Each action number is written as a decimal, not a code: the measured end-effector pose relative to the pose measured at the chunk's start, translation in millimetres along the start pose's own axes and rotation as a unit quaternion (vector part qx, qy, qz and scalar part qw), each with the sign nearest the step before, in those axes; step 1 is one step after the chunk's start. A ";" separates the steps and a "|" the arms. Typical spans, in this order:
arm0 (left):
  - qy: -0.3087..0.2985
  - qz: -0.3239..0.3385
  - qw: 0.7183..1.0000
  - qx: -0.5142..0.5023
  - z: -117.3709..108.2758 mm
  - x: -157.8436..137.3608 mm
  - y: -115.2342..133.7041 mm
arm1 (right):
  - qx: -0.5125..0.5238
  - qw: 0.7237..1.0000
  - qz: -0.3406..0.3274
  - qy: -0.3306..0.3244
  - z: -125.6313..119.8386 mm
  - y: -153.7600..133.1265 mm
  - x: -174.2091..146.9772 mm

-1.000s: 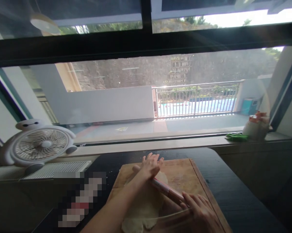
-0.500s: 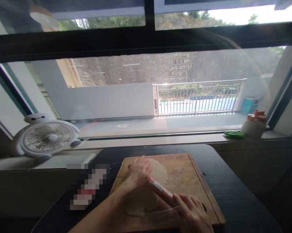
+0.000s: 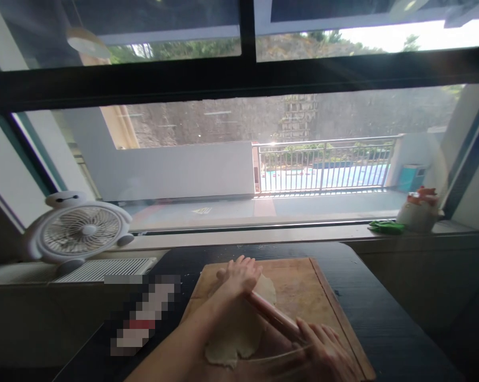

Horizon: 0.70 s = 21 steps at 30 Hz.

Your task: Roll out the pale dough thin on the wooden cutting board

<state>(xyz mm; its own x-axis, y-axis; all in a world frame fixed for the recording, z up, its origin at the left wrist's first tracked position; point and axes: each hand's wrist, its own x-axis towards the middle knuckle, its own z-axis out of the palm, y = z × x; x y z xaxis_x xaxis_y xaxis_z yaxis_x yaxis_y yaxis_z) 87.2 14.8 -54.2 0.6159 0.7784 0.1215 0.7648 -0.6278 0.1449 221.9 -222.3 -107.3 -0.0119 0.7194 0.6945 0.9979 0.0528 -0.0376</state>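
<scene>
A rolling pin (image 3: 277,317) lies slantwise across a flat sheet of pale dough (image 3: 231,345) on a wooden cutting board (image 3: 299,281). My left hand (image 3: 239,276) is over its far left end, palm down with the fingers bent over it. At the near right end, my right hand (image 3: 327,347) rests on the pin, fingers curved over it. The dough's outline is uneven; my left hand and forearm hide part of it. A clear, shiny strip, perhaps plastic film, shows beside my right hand.
The board sits on a dark table (image 3: 383,307). A blurred-out packet (image 3: 144,318) lies left of it. On the sill beyond are a white fan (image 3: 86,231), a green cloth-like item (image 3: 386,227) and a pale container (image 3: 418,212). A window spans the back.
Both hands have shifted slightly right with the rolling pin. The pin has turned, so its red-and-white label no longer shows. The camera view has tilted up a little.
</scene>
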 end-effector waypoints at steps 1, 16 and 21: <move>0.003 -0.005 1.000 -0.008 3.8 12.2 3.9 | -0.006 1.000 0.002 0.001 2.7 4.3 0.0; 0.123 -0.051 0.966 -0.221 -17.0 -45.6 -50.0 | -0.015 0.994 0.100 -0.030 10.0 -26.1 20.0; 0.040 -0.122 0.963 -0.239 -26.6 -58.5 -88.6 | -0.014 0.988 0.151 -0.012 -1.8 2.0 13.3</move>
<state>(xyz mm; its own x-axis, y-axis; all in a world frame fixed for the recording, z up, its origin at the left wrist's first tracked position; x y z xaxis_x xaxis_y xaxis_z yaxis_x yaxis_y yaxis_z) -21.6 24.8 -48.1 0.3974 0.9122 0.0997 0.6991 -0.3713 0.6110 223.9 -213.9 -96.9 0.2849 0.7158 0.6375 0.9577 -0.1853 -0.2199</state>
